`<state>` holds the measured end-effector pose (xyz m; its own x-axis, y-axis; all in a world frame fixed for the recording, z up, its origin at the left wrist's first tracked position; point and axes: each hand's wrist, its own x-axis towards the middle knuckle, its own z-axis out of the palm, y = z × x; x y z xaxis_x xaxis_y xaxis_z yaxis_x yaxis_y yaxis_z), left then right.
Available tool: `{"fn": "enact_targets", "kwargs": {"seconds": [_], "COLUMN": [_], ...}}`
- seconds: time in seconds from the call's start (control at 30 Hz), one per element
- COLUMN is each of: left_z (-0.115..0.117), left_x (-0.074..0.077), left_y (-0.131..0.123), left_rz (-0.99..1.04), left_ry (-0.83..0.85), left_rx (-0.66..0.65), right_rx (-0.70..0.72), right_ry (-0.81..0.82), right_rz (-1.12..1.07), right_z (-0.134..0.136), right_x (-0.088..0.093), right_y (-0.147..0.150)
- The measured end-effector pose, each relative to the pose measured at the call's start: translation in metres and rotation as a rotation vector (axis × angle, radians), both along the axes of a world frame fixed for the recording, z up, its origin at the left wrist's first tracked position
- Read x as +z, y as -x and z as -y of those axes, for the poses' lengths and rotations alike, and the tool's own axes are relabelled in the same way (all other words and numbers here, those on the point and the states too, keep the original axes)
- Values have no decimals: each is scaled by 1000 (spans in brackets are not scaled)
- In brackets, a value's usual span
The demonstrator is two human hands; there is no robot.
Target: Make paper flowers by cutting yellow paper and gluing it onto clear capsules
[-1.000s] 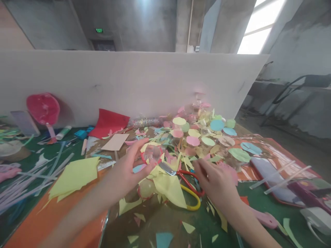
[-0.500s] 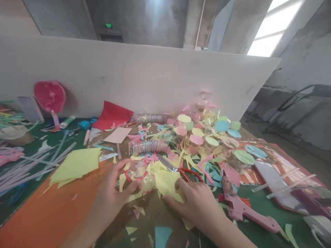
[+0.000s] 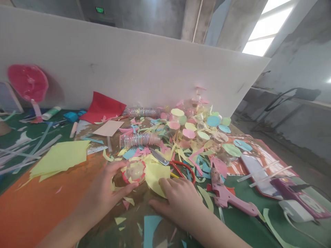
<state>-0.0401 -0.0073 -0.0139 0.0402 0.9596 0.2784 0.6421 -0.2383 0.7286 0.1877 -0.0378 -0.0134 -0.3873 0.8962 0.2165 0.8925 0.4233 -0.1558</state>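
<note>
My left hand (image 3: 103, 186) curls around a round clear plastic capsule (image 3: 134, 171) with a red frilled rim and yellowish paper inside. Just to the right, my right hand (image 3: 178, 201) lies with its fingertips on a rounded piece of yellow paper (image 3: 156, 179). Above that hand sit scissors (image 3: 181, 168) with red handles, their steel blade (image 3: 157, 156) pointing left. A pink glue gun (image 3: 227, 196) lies to the right of my right hand, apart from it.
Coloured paper scraps and circles heap up over clear plastic pieces (image 3: 199, 127) against a white board (image 3: 129, 69). A ribbed clear plastic bottle (image 3: 139, 139) lies behind my hands. A yellow paper sheet (image 3: 60, 158) lies left, and a white power adapter (image 3: 294, 210) right.
My right hand has moved left onto the yellow paper. The clear dome and pale ball now appear as one capsule in my left hand. The view has tilted and shifted.
</note>
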Motion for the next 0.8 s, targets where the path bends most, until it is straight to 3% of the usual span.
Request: {"fn": "enact_targets", "kwargs": {"seconds": [0.13, 0.27, 0.4, 0.53, 0.67, 0.8], "left_z": [0, 2, 14, 29, 34, 31], "left_x": [2, 1, 4, 11, 16, 17], "left_y": [-3, -6, -18, -35, -40, -37], "left_rz": [49, 51, 198, 282, 240, 74], "left_ry": [40, 44, 110, 161, 237, 239], "left_rx": [29, -15, -131, -244, -268, -284], "right_rx": [-43, -42, 6, -93, -138, -110], "right_ry": [-1, 0, 205, 384, 341, 235], "right_rz": [-77, -333, -592, -770, -818, -802], "right_z": [0, 3, 8, 8, 3, 0], "right_x": [3, 11, 20, 22, 19, 16], "right_y": [0, -3, -2, 1, 0, -3]}}
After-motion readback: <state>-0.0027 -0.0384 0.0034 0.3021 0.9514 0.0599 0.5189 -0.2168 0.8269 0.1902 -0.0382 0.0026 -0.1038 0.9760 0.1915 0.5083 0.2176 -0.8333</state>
